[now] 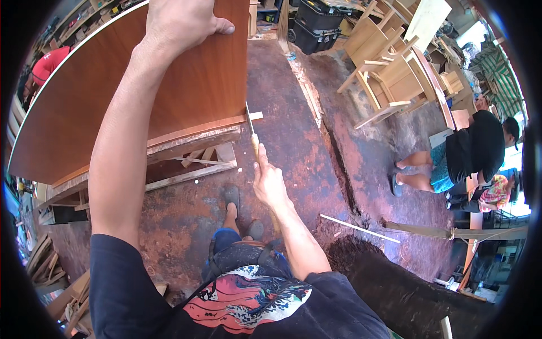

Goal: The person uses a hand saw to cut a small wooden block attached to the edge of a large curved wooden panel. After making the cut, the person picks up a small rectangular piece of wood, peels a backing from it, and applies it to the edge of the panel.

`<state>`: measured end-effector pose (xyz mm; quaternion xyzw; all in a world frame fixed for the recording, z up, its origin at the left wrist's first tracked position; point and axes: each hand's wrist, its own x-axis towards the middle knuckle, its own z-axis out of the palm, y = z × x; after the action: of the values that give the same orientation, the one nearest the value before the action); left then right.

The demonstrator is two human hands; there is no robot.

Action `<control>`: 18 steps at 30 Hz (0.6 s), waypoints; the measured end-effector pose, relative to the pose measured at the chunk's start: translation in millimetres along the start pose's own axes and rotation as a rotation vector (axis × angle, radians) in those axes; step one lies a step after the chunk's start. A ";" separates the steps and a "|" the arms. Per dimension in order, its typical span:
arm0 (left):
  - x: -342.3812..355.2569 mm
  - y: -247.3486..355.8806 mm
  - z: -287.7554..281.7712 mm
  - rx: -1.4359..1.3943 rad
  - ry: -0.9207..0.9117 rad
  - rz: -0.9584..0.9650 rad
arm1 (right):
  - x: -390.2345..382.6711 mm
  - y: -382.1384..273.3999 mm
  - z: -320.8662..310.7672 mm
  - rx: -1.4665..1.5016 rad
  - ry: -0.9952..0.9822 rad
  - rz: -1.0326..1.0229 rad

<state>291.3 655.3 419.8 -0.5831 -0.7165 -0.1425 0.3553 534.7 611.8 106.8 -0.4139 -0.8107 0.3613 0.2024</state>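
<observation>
A large reddish-brown wood panel (197, 73) rests tilted on a rough wooden trestle (195, 138). My left hand (183, 22) lies on its upper part, thumb stretched out, while the other fingers run past the picture's top edge. In my right hand (269, 183) is a hand tool with a wooden handle (255, 146) and a narrow metal blade (249, 118); its exact kind is unclear. The index finger points along the handle. The blade meets the panel's right edge, where a light wood strip (256, 116) sticks out a little along the lower border.
Unfinished wooden chairs (389, 85) stand at the far right, near black storage bins (316, 25). A person in black (477, 144) stands to the right, another in red (49, 65) at far left. A white strip (359, 228) lies on the stained floor beside a long groove (339, 152).
</observation>
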 end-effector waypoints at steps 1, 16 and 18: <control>-0.5 1.3 -2.8 -0.019 -0.006 -0.007 | -5.9 -0.9 -2.6 -0.003 -0.002 -0.002; 3.6 -10.1 16.7 0.008 0.048 0.010 | -1.8 0.9 -17.0 0.164 -0.050 0.079; 4.5 -8.4 14.5 -0.006 0.074 0.022 | -0.1 1.2 -17.0 0.218 -0.091 0.132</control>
<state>278.1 665.3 414.3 -0.5864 -0.6960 -0.1623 0.3812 546.1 619.3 117.1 -0.4250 -0.7460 0.4782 0.1851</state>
